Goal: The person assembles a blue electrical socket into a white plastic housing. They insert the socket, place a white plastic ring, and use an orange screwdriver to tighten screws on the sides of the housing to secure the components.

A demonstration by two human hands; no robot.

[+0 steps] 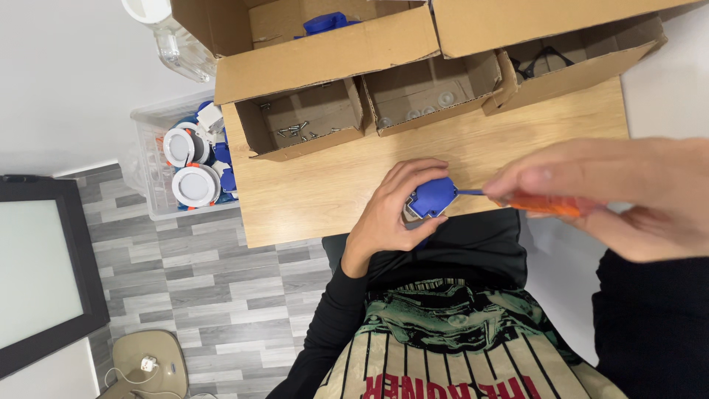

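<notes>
My left hand [388,214] grips a small blue plastic part [432,196] at the near edge of the wooden table [325,185]. My right hand [613,192], close to the camera and blurred, holds an orange-handled screwdriver [543,205]. Its thin shaft points left and its tip meets the blue part.
Open cardboard boxes line the table's far side: one with loose screws [299,129], one with small round parts [428,89], one with black pieces [569,63]. A clear bin [159,199] of white round fixtures sits on the floor at left. A dark framed panel [44,266] leans nearby.
</notes>
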